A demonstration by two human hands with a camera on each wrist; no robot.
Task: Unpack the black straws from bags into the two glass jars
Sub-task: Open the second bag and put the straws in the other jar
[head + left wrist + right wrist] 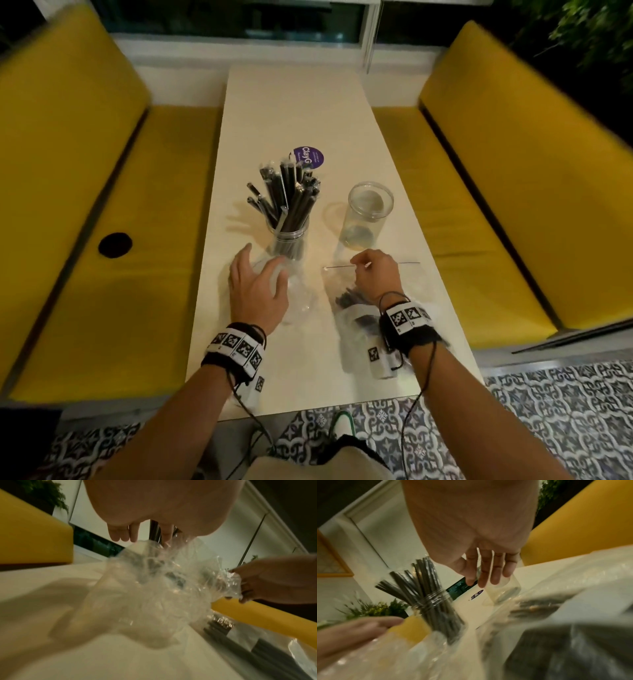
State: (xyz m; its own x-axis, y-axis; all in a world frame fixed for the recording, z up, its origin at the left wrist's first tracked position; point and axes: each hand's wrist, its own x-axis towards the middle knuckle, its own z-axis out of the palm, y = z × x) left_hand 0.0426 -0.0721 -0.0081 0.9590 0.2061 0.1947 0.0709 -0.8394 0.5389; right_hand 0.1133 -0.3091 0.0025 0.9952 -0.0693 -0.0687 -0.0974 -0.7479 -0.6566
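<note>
A glass jar (288, 236) packed with black straws (286, 195) stands mid-table; the right wrist view shows the same jar (440, 615). To its right is an empty glass jar (366, 216), which shows past my fingers (494, 566) as the jar (505, 592). My left hand (263, 274) hovers with fingers spread over a crumpled empty clear bag (299, 298), (154, 595). My right hand (363, 269) pinches the top edge of a clear bag of black straws (352, 305), which lies flat under the wrist, (556, 615).
The narrow cream table (291, 113) carries a round purple sticker (308, 157) behind the full jar. Yellow benches (102, 274), (486, 222) flank the table, and the left one has a black round hole (114, 244). The near table edge is just below my wrists.
</note>
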